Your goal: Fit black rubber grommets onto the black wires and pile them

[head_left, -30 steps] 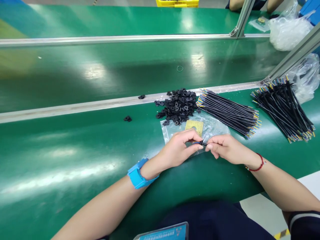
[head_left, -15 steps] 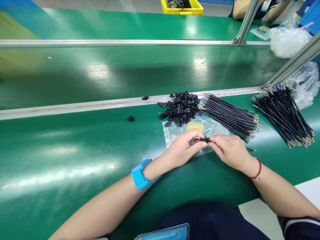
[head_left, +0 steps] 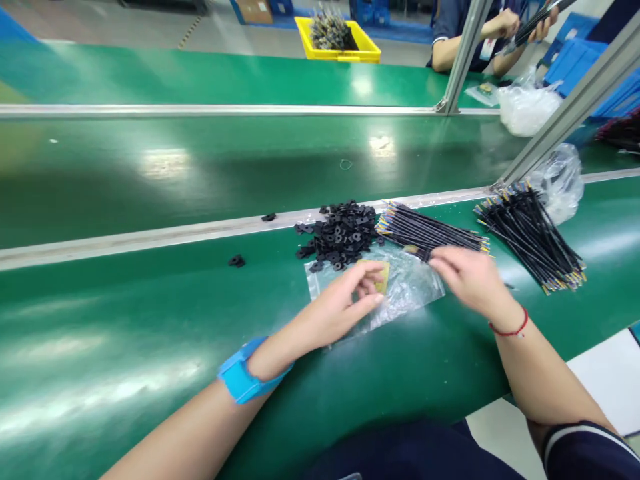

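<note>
My left hand (head_left: pixel 350 300) is open over the clear plastic bag (head_left: pixel 407 287), its fingers apart beside a yellow square piece (head_left: pixel 383 277). My right hand (head_left: pixel 467 277) is closed on a black cable (head_left: pixel 423 254), blurred by motion, with a black part on it. Behind my left hand lies a heap of small black parts (head_left: pixel 343 233). A bundle of black cables (head_left: pixel 430 227) with coloured wire ends lies just behind my right hand. Farther right is a second bundle of black cables (head_left: pixel 533 237).
Loose black parts (head_left: pixel 237 261) lie left of the heap. A metal rail (head_left: pixel 150 237) crosses the green table (head_left: pixel 125 320). A slanted metal post (head_left: pixel 565 100) rises at right near crumpled plastic (head_left: pixel 560 183). Across the table are a yellow bin (head_left: pixel 340 55) and another person's hands (head_left: pixel 503 23).
My hands have separated. The left one has let go and opened, while the right has carried the cable toward the near bundle. The view has tilted up and shifted right.
</note>
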The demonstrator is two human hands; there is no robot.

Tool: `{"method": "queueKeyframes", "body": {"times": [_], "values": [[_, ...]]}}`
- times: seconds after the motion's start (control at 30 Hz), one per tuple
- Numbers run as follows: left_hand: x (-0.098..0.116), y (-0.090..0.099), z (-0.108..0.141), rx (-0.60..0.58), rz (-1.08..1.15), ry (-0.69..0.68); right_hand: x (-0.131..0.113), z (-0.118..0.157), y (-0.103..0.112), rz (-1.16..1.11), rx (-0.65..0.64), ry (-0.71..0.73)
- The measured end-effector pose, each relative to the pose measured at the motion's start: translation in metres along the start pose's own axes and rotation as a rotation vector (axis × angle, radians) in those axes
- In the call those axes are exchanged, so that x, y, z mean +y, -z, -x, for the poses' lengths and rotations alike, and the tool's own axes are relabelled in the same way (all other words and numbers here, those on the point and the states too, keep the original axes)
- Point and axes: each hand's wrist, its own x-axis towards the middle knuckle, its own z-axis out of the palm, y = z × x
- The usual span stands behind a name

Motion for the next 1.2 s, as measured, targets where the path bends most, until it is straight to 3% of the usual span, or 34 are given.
{"method": "queueKeyframes", "body": {"times": [0.07, 0.13, 0.23, 0.3, 0.43, 0.6, 0.83, 1.07, 1.2], "values": [[0.0, 0.019, -0.001, 0.044, -0.085, 0.042, 0.041, -0.004, 0.014, 0.193, 0.24, -0.235], [0.0, 0.042, -0.003, 0.085, -0.179, 0.091, 0.086, -0.004, 0.022, 0.356, 0.36, -0.417], [-0.004, 0.074, -0.001, 0.165, -0.293, 0.161, 0.133, -0.001, 0.021, 0.488, 0.278, -0.576], [-0.009, 0.092, 0.005, 0.239, -0.342, 0.232, 0.145, 0.002, 0.016, 0.527, 0.215, -0.607], [-0.019, 0.114, 0.027, 0.374, -0.378, 0.379, 0.144, 0.009, 0.015, 0.589, 0.123, -0.609], [-0.025, 0.125, 0.06, 0.47, -0.38, 0.558, 0.144, 0.016, 0.017, 0.607, -0.028, -0.576], [-0.043, 0.133, 0.087, 0.588, -0.327, 0.591, 0.146, 0.002, 0.002, 0.602, 0.098, -0.593], [-0.048, 0.124, 0.089, 0.594, -0.362, 0.565, 0.151, 0.002, -0.003, 0.569, 0.198, -0.612], [-0.053, 0.128, 0.085, 0.583, -0.385, 0.542, 0.149, 0.001, -0.001, 0.53, 0.24, -0.616]]}}
